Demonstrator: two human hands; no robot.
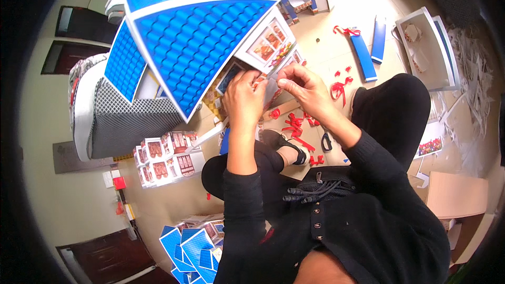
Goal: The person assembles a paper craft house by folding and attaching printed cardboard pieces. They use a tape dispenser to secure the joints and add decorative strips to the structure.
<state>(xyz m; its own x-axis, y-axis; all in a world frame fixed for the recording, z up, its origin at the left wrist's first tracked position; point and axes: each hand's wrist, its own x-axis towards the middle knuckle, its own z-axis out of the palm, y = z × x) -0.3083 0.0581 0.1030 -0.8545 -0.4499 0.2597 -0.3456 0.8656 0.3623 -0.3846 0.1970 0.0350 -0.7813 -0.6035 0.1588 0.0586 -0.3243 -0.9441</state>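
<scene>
A large cardboard model house stands before me, with a blue tile-print roof (pixel 193 43) and a white printed wall (pixel 268 43) showing windows and tulips. My left hand (pixel 244 96) is under the roof's lower edge, its fingers curled on the lower part of the house; part of its grip is hidden. Just to the right, my right hand (pixel 305 88) is beside the wall, thumb and forefinger brought close together. Whether something thin is pinched between them cannot be made out. Pieces of red ribbon (pixel 294 126) lie on the floor below the hands.
Dark-handled scissors (pixel 326 142) lie near my shoe (pixel 290 148). Two blue strips (pixel 363 57) are on the floor to the right. Printed card sheets (pixel 169 159) and flat blue roof pieces (pixel 193 250) lie left. A grey mesh-sided seat (pixel 134 116) is behind the house; an open carton (pixel 455 205) stands right.
</scene>
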